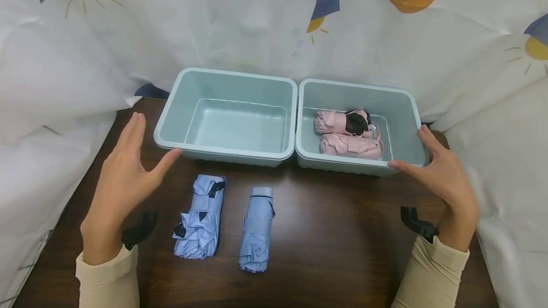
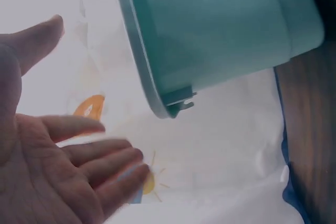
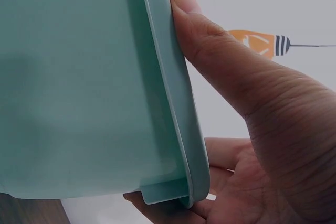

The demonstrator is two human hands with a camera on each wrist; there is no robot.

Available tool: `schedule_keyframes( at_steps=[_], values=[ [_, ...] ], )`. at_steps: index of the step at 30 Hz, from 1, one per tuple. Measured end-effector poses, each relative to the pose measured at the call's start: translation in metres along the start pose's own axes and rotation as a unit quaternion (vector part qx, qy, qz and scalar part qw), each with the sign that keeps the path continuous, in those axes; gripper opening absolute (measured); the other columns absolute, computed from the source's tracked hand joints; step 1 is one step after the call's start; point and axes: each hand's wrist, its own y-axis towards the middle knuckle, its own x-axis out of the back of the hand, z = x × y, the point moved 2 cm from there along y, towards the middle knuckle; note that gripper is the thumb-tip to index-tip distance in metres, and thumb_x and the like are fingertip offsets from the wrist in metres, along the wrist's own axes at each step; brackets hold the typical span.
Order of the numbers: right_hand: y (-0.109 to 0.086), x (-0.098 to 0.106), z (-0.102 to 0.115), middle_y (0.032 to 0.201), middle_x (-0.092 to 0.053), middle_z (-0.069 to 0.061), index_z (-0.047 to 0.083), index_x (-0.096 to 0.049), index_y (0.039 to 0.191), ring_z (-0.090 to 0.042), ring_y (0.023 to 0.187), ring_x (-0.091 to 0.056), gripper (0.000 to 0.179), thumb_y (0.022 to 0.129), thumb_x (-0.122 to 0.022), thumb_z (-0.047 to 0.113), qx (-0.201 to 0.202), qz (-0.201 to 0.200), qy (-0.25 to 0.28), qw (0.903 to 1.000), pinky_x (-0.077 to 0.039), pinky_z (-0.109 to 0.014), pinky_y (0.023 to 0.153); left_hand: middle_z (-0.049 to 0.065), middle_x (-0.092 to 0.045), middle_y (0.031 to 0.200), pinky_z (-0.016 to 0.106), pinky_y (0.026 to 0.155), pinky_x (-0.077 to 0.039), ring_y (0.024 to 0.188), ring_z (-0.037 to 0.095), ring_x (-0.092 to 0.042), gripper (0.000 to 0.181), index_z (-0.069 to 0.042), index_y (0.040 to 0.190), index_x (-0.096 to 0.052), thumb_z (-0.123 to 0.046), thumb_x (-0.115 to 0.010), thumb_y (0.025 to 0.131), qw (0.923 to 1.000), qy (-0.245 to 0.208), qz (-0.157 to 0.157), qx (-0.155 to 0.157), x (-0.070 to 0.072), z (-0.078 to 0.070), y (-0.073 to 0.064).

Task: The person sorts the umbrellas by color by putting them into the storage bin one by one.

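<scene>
My left hand point(image 1: 124, 175) is held up in the air by the front left corner of the left light-blue plastic bin point(image 1: 227, 152), thumb and fingers spread, holding nothing. In the left wrist view its palm and loosely straight fingers point(image 2: 105, 166) are apart from the bin's rim. With my right hand point(image 1: 447, 175) I hold the front right corner of the right light-blue bin point(image 1: 342, 161); the thumb point(image 3: 205, 35) lies along the rim and the fingers reach round the side. Inside that bin lie two folded pink umbrellas point(image 1: 351, 144), side by side.
Two folded blue umbrellas, one crumpled point(image 1: 199, 222) and one neater point(image 1: 257, 232), lie on the dark wooden table point(image 1: 325, 241) in front of the bins. A white patterned cloth point(image 1: 239, 23) hangs behind and at both sides.
</scene>
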Motion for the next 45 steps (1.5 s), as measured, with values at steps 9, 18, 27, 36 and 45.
schedule_keyframes(
  at_steps=[9,18,27,36,45],
  values=[
    [0.001,-0.001,0.002,0.179,-0.009,0.002,0.025,-0.011,0.170,-0.048,0.160,-0.025,0.110,0.090,-0.082,0.048,0.003,0.009,0.000,1.0000,-0.032,-0.071,0.115,0.025,-0.005,0.177,0.078,0.115,-0.028,0.158,0.057,-0.020,0.106,-0.001,0.169,-0.006,-0.052,-0.068,0.101,0.9949,0.036,0.081,0.048,-0.016,0.010,-0.034],
    [0.003,0.002,0.002,0.178,-0.009,0.006,0.024,-0.011,0.170,-0.046,0.162,-0.023,0.109,0.091,-0.082,0.047,0.002,0.010,0.004,0.9999,-0.030,-0.068,0.117,0.038,-0.034,0.164,0.081,0.106,-0.038,0.144,0.063,-0.040,0.100,0.002,0.167,-0.021,-0.055,-0.067,0.100,0.9851,0.029,0.151,0.078,-0.041,0.006,-0.058],
    [-0.005,0.005,0.002,0.178,-0.009,0.009,0.031,-0.011,0.170,-0.045,0.162,-0.023,0.107,0.091,-0.081,0.051,-0.011,0.007,0.000,0.9999,-0.031,-0.069,0.115,0.034,-0.029,0.168,0.084,0.101,-0.039,0.142,0.064,-0.042,0.099,-0.010,0.170,-0.021,-0.061,-0.066,0.098,0.9806,0.022,0.174,0.088,-0.060,-0.004,-0.073],
    [-0.002,-0.001,0.003,0.179,0.000,0.008,0.029,-0.003,0.170,-0.049,0.163,-0.016,0.109,0.094,-0.078,0.049,-0.001,0.030,0.008,0.9995,-0.029,-0.075,0.116,0.037,-0.026,0.167,0.081,0.106,-0.038,0.146,0.063,-0.038,0.110,0.004,0.167,-0.016,-0.069,-0.061,0.098,0.9747,0.028,0.195,0.106,-0.085,-0.016,-0.083],
    [0.000,-0.002,-0.001,0.178,0.008,0.008,0.028,0.002,0.170,-0.045,0.166,-0.005,0.111,0.095,-0.077,0.047,0.009,0.042,0.023,0.9988,-0.022,-0.078,0.120,0.042,-0.038,0.157,0.076,0.096,-0.051,0.131,0.061,-0.055,0.111,0.007,0.165,-0.021,-0.072,-0.057,0.098,0.9738,0.064,0.182,0.120,-0.095,-0.028,-0.087]
  ],
)
